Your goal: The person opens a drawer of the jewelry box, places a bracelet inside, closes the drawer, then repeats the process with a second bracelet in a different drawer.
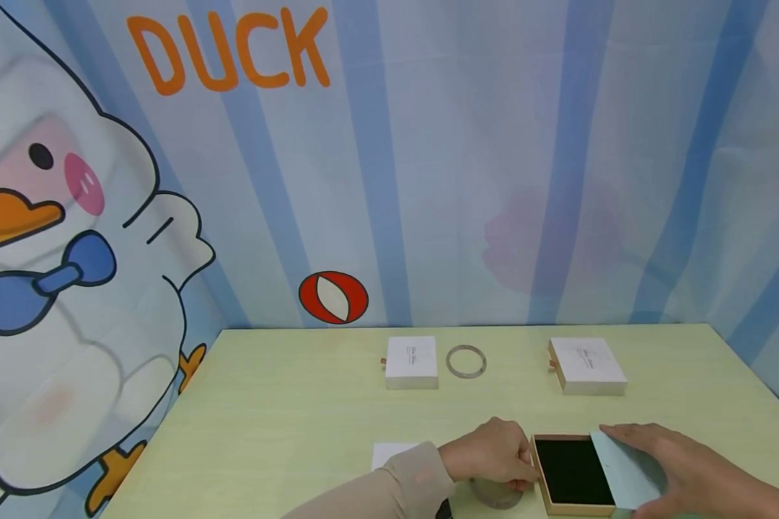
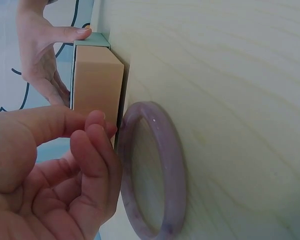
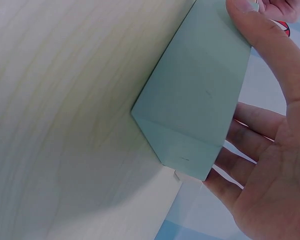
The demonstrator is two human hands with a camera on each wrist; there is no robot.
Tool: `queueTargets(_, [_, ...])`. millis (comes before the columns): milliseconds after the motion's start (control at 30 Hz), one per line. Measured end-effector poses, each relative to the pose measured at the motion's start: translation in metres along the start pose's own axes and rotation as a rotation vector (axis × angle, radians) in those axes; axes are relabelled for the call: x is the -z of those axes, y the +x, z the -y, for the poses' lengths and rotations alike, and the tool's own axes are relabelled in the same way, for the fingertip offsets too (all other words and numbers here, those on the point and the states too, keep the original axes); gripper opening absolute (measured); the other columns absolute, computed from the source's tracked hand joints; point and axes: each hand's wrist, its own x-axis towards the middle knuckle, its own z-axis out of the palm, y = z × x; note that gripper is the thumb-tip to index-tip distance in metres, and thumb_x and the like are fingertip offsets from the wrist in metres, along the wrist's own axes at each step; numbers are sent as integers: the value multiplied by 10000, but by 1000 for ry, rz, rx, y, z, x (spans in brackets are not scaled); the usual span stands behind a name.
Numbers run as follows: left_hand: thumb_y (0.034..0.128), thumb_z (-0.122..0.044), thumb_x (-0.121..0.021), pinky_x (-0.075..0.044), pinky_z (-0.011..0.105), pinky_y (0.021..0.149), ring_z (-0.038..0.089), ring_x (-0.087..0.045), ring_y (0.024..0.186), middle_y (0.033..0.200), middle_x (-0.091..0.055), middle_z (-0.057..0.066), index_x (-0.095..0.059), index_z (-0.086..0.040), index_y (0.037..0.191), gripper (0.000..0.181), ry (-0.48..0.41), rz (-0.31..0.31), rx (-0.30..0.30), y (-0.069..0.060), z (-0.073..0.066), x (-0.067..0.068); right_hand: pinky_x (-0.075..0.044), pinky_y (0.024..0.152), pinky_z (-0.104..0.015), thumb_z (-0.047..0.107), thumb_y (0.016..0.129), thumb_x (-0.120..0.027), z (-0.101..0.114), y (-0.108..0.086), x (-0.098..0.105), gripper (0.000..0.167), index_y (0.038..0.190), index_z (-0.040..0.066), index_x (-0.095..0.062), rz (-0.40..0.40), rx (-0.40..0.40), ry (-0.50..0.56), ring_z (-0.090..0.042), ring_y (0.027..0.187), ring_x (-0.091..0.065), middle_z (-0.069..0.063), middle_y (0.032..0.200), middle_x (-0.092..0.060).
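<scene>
A drawer-style jewelry box stands at the front right, its tan drawer (image 1: 578, 509) slid partly out of a pale green sleeve (image 1: 630, 468). Black lining fills the drawer. My left hand (image 1: 496, 454) pinches at the drawer's left end with thumb and fingers; whatever lies between the fingertips is hidden. My right hand (image 1: 681, 472) grips the sleeve, thumb on one side and fingers (image 3: 247, 137) on the opposite side. A purplish bangle (image 2: 175, 175) lies on the table just beside the left hand, partly covered by it in the head view.
At the back are a white box (image 1: 412, 360), a second bangle (image 1: 466, 375) and another white box (image 1: 587, 364). Another white item (image 1: 392, 453) shows partly behind my left sleeve, and a small dark item (image 1: 444, 510) shows below it. A printed curtain (image 1: 428, 180) borders the table.
</scene>
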Motion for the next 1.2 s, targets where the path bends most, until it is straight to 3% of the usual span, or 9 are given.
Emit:
queueTargets(400, [940,-191,-702,-423,126,572,5,-535,511,505,-582,-95,-660,-114,588,363,6,19,-26,1,1,2,-508,790,-520,493,624,-905,-2,1,2,1075,1452,-28,-460,-2,29,-22,-457,1166,-516,-283,1371,-501])
queueTargets(633, [937,-199,-710,-434,117,669,-6,-559,554,525,-598,-95,-681,-127,620,327,17,18,-29,0,1,1,-514,798,-527,467,618,-919,-2,3,1,1064,1445,-29,-468,6,5,-10,-437,1151,-526,-283,1363,-508])
queueTargets(1200, [923,-169,-716,-428,108,681,-13,-552,556,523,-595,-102,-690,-116,628,301,-7,7,-60,-2,6,0,-511,783,-489,519,657,-880,-5,1,0,1064,1445,-54,-452,10,73,-29,-482,1189,-507,-301,1374,-495])
